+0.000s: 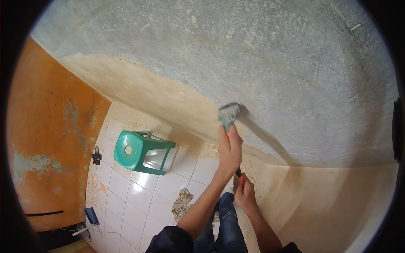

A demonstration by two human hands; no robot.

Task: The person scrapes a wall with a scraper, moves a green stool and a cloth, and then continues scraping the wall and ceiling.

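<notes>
A long-handled scraper (229, 113) with a grey head and a black-and-orange handle presses against the wall (270, 80). My left hand (230, 148) is wrapped round the handle just below the head. Lower down, my right hand (244, 193) grips the handle's end. The head sits at the border where rough grey plaster meets a smoother beige strip, and its shadow falls to the right. Most of the handle between my hands is hidden behind my left hand and wrist.
A green plastic stool (144, 152) stands on the white tiled floor (137, 196). A crumpled cloth (181, 204) lies by my legs. Flakes and crumbs are scattered along the wall's foot. An orange peeling surface (55, 126) is at left, with a blue-handled tool (91, 216) near it.
</notes>
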